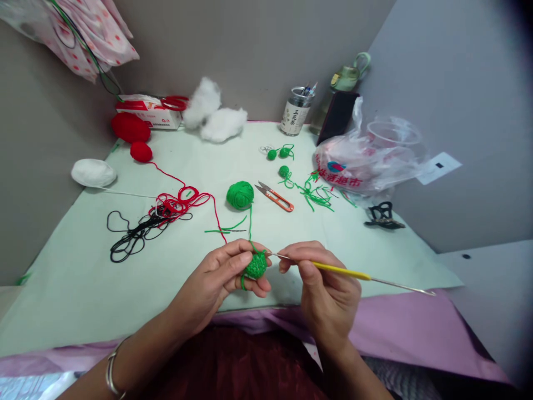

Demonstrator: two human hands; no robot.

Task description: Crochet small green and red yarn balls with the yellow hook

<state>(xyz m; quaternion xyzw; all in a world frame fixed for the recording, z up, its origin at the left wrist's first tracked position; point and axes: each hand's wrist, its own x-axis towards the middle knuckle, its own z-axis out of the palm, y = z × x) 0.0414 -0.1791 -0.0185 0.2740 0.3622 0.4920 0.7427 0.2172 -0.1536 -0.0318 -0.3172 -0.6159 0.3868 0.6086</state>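
Note:
Near the table's front edge, my left hand [227, 269] pinches a small round green crochet piece [255, 265], with green yarn looped around a finger. A strand runs from the piece up to a green yarn ball [240, 195]. My right hand [328, 283] grips a crochet hook with a yellow handle [341, 270]; its thin metal tip touches the top right of the green piece. The hook's other metal end points out to the right. Orange thread snips [275, 196] lie beyond the hands, and small green crocheted balls [283, 171] sit farther back.
Tangled red yarn [179, 201] and black cord [139, 233] lie left, near a white yarn ball [94, 173] and red yarn [130, 128]. White stuffing [224, 124], a pen jar [296, 111], a plastic bag [358, 161], green scraps [316, 195] and a black claw clip [383, 215] lie around.

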